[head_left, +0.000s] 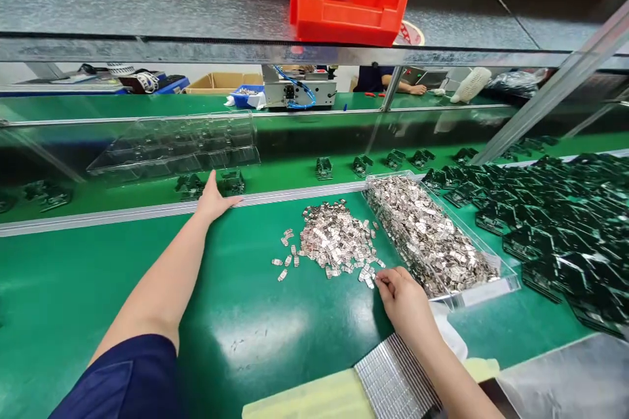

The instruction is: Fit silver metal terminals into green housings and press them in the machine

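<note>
Small silver metal parts (337, 239) lie in a loose pile on the green desk (255, 321) in front of you, with a few scattered at its left edge. More of them fill a long clear tray (484, 294) just to the right of the pile.

Your right hand (405, 301) is at the pile's near right edge, between pile and tray; its thumb and fingertips are pressed together, though whether a part is pinched between them cannot be told. Your left hand (210, 201) reaches over the metal rail (147, 211) at the back of the desk, thumb and fingers spread, beside two dark green parts (232, 182) on the green strip beyond; whether it touches them is unclear.

Many more dark pieces (565, 222) cover the far right. Near you, below your right forearm, a ribbed silver stack (393, 376) lies by a pale yellow sheet (314, 399). Overhead, a red bin (351, 19) sits on a shelf (147, 10). Across the way, another person's hand (417, 89) rests near a worktop's edge.
</note>
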{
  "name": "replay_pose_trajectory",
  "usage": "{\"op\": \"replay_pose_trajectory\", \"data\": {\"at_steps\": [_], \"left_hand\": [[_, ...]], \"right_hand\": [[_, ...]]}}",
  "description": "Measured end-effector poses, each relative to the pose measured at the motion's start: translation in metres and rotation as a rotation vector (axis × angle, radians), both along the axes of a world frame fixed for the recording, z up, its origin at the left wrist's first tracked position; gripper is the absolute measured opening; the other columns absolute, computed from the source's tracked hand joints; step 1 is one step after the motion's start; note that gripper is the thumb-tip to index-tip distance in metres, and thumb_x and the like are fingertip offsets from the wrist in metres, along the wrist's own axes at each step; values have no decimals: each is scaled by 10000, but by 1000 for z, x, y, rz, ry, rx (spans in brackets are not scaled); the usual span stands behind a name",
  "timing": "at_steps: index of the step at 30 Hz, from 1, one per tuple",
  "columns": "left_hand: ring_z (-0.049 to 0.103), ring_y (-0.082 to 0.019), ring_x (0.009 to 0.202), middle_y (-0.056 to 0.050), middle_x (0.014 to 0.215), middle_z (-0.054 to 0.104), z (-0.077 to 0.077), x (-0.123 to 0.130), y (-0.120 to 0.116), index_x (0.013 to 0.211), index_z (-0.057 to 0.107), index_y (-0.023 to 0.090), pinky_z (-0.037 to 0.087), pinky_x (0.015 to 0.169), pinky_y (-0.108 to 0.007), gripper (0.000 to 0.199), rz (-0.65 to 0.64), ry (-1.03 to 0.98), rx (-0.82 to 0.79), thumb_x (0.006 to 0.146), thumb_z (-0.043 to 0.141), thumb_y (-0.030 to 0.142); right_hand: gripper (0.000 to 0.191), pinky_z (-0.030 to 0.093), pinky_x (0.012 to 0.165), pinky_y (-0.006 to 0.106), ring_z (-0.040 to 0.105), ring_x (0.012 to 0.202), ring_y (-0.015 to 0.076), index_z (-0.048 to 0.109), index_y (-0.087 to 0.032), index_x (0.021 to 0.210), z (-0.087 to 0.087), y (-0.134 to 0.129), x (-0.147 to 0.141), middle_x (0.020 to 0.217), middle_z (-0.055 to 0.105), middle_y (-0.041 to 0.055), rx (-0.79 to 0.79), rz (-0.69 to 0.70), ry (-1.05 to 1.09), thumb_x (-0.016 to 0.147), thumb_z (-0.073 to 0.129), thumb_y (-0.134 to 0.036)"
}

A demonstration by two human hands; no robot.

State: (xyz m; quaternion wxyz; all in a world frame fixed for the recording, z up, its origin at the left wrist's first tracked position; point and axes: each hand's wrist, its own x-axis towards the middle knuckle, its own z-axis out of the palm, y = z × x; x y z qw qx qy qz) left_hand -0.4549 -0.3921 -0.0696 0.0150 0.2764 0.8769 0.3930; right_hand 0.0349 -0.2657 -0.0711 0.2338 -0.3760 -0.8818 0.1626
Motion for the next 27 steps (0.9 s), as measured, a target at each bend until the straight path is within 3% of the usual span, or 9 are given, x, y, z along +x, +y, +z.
{"op": "replay_pose_trajectory", "data": {"at_steps": [4, 7, 11, 14, 17, 20, 23, 27], "left_hand": [[297, -421, 1406, -201, 1561, 264, 8, -6, 10, 1528, 20, 224, 372, 1071, -494, 1391, -91, -39, -75, 470, 879, 500], [380, -362, 1376, -158, 1514, 377, 12, -1, 11, 1499, 190, 250, 405, 1048, -425, 1150, -98, -26, -2, 574, 835, 476], [596, -312, 1139, -147, 1256, 601, 14, 10, 13, 1303, 462, 226, 478, 932, -409, 644, 84, -12, 56, 752, 693, 466], [609, -315, 1070, -132, 1119, 629, 12, 15, 26, 1194, 482, 201, 458, 941, -465, 538, 218, 15, 78, 771, 660, 481], [563, -331, 1139, -145, 1120, 608, 8, 22, 45, 1194, 441, 171, 424, 986, -495, 599, 259, 20, 122, 754, 665, 509], [471, -319, 1283, -199, 1347, 484, 4, 29, 54, 1330, 331, 147, 391, 1059, -447, 822, 150, 20, 180, 708, 715, 522], [343, -290, 1403, -187, 1548, 245, 3, 28, 43, 1454, 177, 194, 379, 1095, -366, 1019, -29, 6, 212, 672, 772, 466], [202, -330, 1463, -185, 1601, 114, 8, 6, 20, 1507, 49, 211, 332, 1132, -437, 1077, -255, -60, 82, 716, 736, 460]], "right_hand": [[161, 426, 571, 316, 529, 564, 189, 552, -218, 762, 5, 1, 1, 710, 536, 33, -65, 8, -4, 849, 429, -272], [148, 411, 566, 305, 523, 574, 190, 532, -222, 760, 6, 0, 3, 692, 516, 23, -84, 27, 11, 851, 424, -270], [138, 405, 567, 303, 522, 577, 186, 518, -222, 762, 6, -3, 3, 708, 527, 22, -106, 21, 42, 851, 426, -274], [129, 407, 567, 304, 522, 576, 183, 522, -224, 759, 6, -3, 2, 716, 543, 20, -124, 10, 68, 844, 440, -276], [130, 401, 547, 300, 509, 554, 182, 536, -228, 738, 6, -1, 1, 668, 535, 8, -182, -2, 86, 826, 473, -300], [192, 427, 517, 291, 518, 544, 184, 551, -221, 758, 8, 1, 2, 624, 539, 6, -360, -42, 256, 824, 524, -400], [333, 479, 523, 287, 561, 581, 191, 583, -199, 836, 18, 0, 8, 658, 579, 28, -519, -118, 559, 785, 631, -525], [450, 486, 528, 276, 550, 568, 175, 653, -170, 997, 37, -14, 21, 664, 611, 36, -613, -164, 672, 751, 725, -540]]}}
